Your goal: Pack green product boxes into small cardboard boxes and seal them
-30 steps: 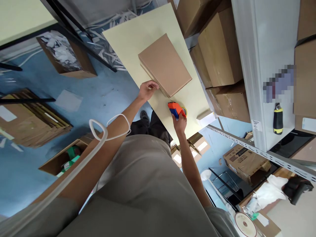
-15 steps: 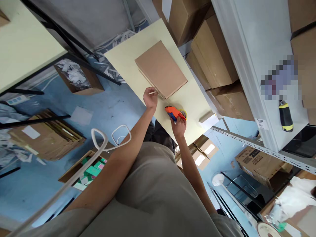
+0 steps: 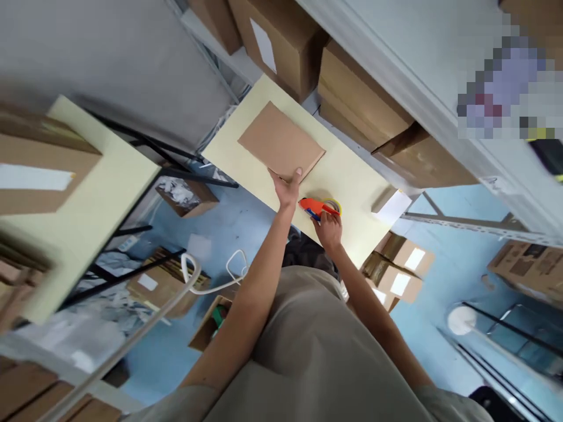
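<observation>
A flat, closed cardboard box (image 3: 281, 139) lies on the cream-coloured table (image 3: 357, 184). My left hand (image 3: 287, 189) grips its near edge by the corner, thumb on the top face and the other fingers along the side, partly hidden. Just right of that corner, my right hand (image 3: 329, 230) is closed round an orange and blue tape dispenser (image 3: 313, 206). A tape roll with a yellow rim (image 3: 335, 205) shows at the dispenser's far side. The dispenser is held low over the table or rests on it; I cannot tell which.
A small white-and-brown box (image 3: 390, 205) stands at the table's right end. Large cartons (image 3: 360, 99) line a shelf along the far side. Another table (image 3: 109, 176) carries a carton at left. A white curved stand (image 3: 132, 340) crosses before my left arm.
My left hand has gone from pinched fingers beside the box to a hold on its near corner. My right hand keeps the tape dispenser. The whole view has turned.
</observation>
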Demonstrator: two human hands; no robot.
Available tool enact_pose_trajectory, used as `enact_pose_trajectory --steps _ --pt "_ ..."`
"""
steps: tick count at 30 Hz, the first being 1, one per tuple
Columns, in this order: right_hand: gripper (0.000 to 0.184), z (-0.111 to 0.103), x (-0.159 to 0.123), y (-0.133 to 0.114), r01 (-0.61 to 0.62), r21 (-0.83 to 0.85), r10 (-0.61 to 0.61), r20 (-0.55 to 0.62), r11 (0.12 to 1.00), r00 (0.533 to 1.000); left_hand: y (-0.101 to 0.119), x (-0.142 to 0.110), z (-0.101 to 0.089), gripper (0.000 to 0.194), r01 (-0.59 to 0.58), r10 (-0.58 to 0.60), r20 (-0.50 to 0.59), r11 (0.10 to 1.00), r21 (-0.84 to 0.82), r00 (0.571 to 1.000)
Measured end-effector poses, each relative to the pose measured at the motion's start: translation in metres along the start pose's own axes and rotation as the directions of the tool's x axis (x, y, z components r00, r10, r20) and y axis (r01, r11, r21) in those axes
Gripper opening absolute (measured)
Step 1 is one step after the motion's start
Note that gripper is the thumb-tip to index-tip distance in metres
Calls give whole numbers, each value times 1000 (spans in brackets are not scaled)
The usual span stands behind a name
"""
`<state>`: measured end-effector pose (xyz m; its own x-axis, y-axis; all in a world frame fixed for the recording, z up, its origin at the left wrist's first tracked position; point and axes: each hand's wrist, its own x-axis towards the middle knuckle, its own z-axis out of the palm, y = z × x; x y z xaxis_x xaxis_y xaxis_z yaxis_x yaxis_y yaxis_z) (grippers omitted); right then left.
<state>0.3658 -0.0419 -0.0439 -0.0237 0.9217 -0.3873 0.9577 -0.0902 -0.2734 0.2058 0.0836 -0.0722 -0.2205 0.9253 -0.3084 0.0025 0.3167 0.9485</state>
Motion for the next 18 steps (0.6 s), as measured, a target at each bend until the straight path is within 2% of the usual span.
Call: enact_pose_trajectory --steps 1,2,6,9,12,16,18 --pt "39 2 0 -6 25 15 -26 14 1000 1000 0 3 -6 72 -11 12 -39 1000 14 999" --pt "37 4 2 -14 56 32 -57 26 998 998 -1 6 -14 74 -25 27 -34 998 49 999" --pt "30 13 12 -46 150 62 -154 61 987 986 -1 25 -49 93 -49 27 118 981 189 993" --pt "30 13 12 -55 142 19 -143 60 990 988 -1 31 -59 106 -25 14 92 993 113 996" --pt "27 7 -8 -38 97 -41 -94 83 994 992 -2 32 -58 116 7 -8 61 1000 8 998" --pt "24 -7 -48 14 -1 -99 8 70 995 998 -4 32 -55 119 49 -50 60 999 11 997" --pt "26 -17 -52 42 -49 -120 52 22 992 998 -4 33 -56 119 65 -67 57 997 50 996"
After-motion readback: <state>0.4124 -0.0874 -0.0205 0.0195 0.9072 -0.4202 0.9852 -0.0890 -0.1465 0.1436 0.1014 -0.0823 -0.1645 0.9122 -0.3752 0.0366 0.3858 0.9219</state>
